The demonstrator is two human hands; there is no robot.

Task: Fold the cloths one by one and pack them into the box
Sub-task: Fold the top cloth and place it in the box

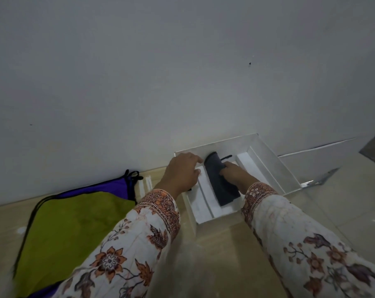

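A white box (270, 162) stands on the floor against the wall. Inside it lies a dark navy folded cloth (220, 181), lengthwise between white dividers, with a black drawstring showing at its far end. My right hand (236, 173) rests on the cloth's right side, fingers pressed onto it. My left hand (182, 171) hovers over the box's left part, fingers spread, with the fingertips near the cloth's far end. To the left, a yellow-green cloth (75, 229) lies flat on top of a purple cloth (109, 187), both with black drawstrings.
The grey wall (182, 72) rises directly behind the box. The beige tiled floor (214, 265) extends toward me. A white strip (143, 186) lies by the wall beside the purple cloth. A dark patch (374, 148) sits at the far right.
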